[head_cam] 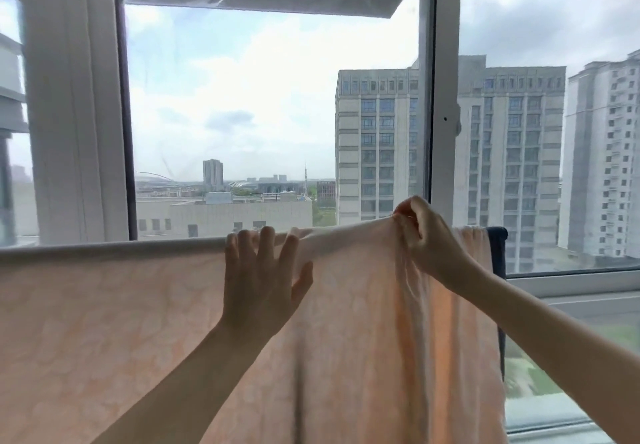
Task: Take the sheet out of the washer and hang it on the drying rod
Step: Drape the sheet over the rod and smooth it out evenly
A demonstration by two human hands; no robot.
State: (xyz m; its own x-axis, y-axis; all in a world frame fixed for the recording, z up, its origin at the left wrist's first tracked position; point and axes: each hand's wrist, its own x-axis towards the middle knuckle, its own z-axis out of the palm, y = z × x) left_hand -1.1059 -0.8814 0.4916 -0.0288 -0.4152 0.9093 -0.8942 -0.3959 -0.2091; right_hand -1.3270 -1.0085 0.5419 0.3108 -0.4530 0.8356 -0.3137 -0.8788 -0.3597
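Where the drying rod (110, 247) crosses the lower half of the frame from the left edge toward the centre, a pale peach patterned sheet (114, 332) hangs over it and fills most of the lower left and lower centre. Left hand (263, 280), lower centre: fingers straight and spread, palm laid flat against the hanging sheet, fingertips reaching the top fold at the rod; it grips nothing. Right hand (424, 235), right of centre: fingers curled, pinching a gathered bunch of the sheet's upper edge and lifting it slightly above the line of the rod, so that folds run down from the pinch. Just right of that hand, a dark blue cloth (497, 246) hangs beside the sheet's right edge, touching or nearly so. Behind all of this stands a white-framed window (441, 97), and through the glass appear tall apartment buildings (377, 138) at right and cloudy sky at centre.
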